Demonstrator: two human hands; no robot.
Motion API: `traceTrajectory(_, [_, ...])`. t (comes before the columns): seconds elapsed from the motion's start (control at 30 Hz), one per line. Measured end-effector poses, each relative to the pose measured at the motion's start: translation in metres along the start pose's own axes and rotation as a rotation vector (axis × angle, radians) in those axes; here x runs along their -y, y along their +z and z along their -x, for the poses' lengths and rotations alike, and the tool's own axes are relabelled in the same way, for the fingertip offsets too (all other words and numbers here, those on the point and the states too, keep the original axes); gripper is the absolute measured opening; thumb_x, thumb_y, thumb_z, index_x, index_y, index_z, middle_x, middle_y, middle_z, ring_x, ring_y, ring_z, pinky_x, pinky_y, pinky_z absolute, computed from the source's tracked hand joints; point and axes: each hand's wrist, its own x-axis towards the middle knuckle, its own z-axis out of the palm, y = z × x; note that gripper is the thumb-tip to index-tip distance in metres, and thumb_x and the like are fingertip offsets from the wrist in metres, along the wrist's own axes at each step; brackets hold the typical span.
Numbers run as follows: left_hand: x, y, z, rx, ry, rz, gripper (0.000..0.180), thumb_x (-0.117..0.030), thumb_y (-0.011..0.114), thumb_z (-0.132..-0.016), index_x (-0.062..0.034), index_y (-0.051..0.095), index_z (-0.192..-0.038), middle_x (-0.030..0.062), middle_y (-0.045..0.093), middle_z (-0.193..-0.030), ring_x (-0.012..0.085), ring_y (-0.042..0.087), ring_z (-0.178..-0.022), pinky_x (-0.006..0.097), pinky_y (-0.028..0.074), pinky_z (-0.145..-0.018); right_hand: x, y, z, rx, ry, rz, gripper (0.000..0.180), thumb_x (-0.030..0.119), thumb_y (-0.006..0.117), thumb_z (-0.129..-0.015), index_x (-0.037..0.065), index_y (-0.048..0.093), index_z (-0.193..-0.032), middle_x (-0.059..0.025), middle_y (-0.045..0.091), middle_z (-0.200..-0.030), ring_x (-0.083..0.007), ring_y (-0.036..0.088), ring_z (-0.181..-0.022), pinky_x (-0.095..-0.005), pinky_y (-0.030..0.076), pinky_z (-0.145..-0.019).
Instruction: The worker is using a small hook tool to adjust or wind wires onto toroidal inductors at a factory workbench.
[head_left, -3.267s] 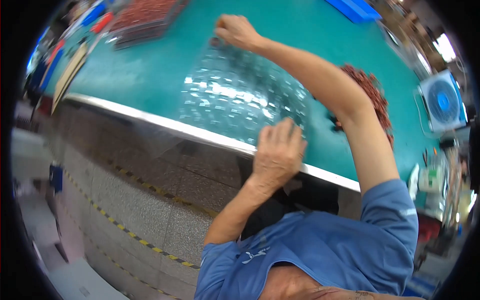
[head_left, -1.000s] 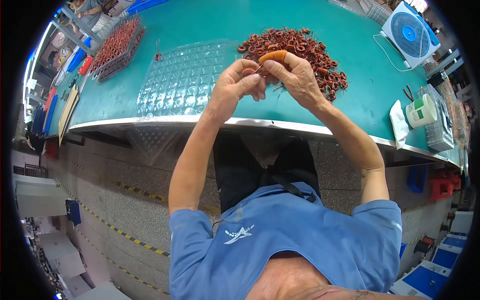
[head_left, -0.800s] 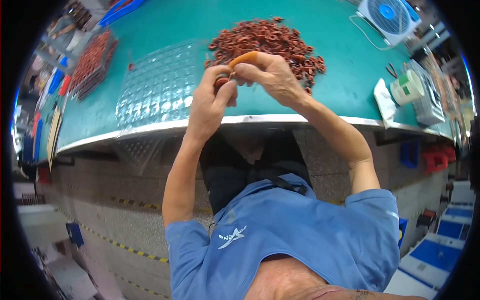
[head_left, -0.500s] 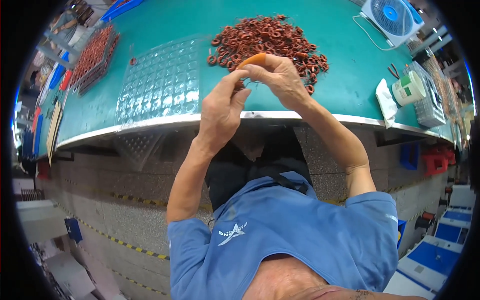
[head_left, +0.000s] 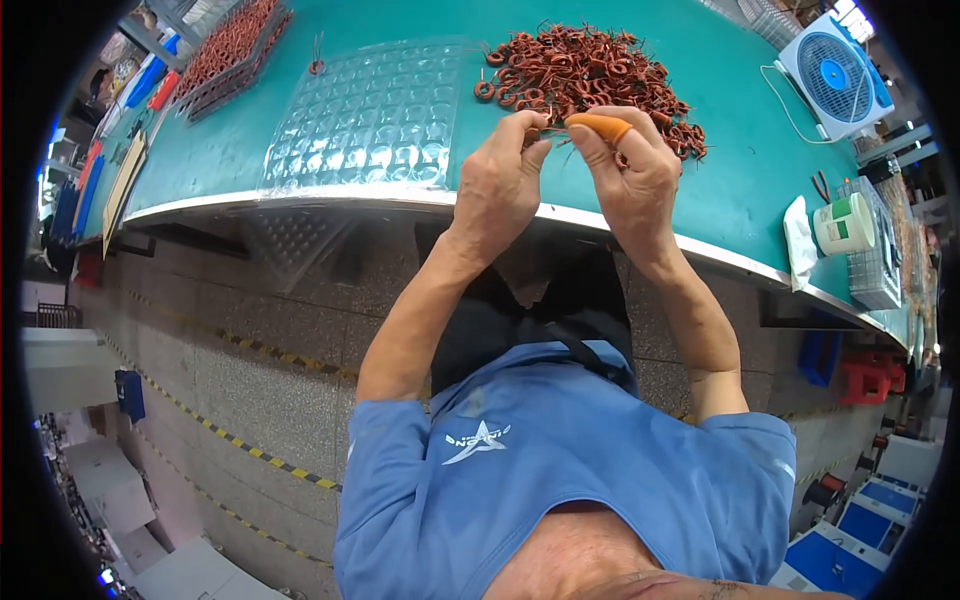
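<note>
My left hand (head_left: 497,190) and my right hand (head_left: 628,178) are raised together over the near edge of the green table (head_left: 740,190). Their fingertips pinch one small brown wire-wound coil (head_left: 553,136) between them. An orange finger cot (head_left: 598,125) covers my right index finger. Just beyond the hands lies a heap of the same brown ring coils (head_left: 590,68). A clear plastic blister tray (head_left: 365,115) with rows of empty pockets lies flat to the left of my left hand.
A dark tray filled with coils (head_left: 225,45) sits at the far left. One loose coil (head_left: 316,67) lies beside the blister tray. A small blue-and-white fan (head_left: 835,72), a green-and-white cup (head_left: 845,222) and a wire basket (head_left: 880,270) stand at the right.
Both hands left the blister tray, went right to the coil heap and picked up a coil. In the last second they drew slightly back toward the table edge, still pinching it.
</note>
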Motion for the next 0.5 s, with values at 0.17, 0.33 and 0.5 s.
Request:
traceTrajectory(0.17, [0.009, -0.003, -0.003, 0.018, -0.009, 0.067, 0.017, -0.002, 0.058, -0.091, -0.0018, 0.053, -0.107, 0.0130, 0.062, -0.077, 0.0222, 0.063, -0.067, 0.033, 0.050, -0.061, -0.001, 0.009, 0.007, -0.064, -0.371, 0.119, 0.009, 0.000, 0.071, -0.075, -0.001, 0.068, -0.084, -0.0125, 0.063, -0.086, -0.0284, 0.059, -0.077, -0.0356, 0.049, -0.067])
traceTrajectory(0.33, [0.001, -0.023, 0.006, 0.194, -0.247, 0.542, 0.015, -0.008, 0.055, -0.097, -0.0010, 0.050, -0.109, 0.0023, 0.055, -0.070, 0.0085, 0.053, -0.062, 0.023, 0.044, -0.058, -0.020, 0.001, 0.008, 0.131, 0.356, -0.508, 0.014, 0.014, 0.069, -0.087, 0.001, 0.073, -0.092, -0.0042, 0.066, -0.098, -0.0136, 0.061, -0.093, -0.0272, 0.048, -0.081])
traceTrajectory(0.5, [0.003, -0.024, 0.009, 0.226, -0.267, 0.585, 0.013, -0.012, 0.049, -0.100, -0.0012, 0.047, -0.107, 0.0025, 0.050, -0.071, 0.0099, 0.049, -0.060, 0.023, 0.042, -0.058, -0.021, 0.010, 0.013, 0.084, 0.326, -0.471, 0.018, 0.017, 0.069, -0.089, 0.002, 0.072, -0.096, -0.0028, 0.066, -0.098, -0.0118, 0.059, -0.091, -0.0262, 0.046, -0.082])
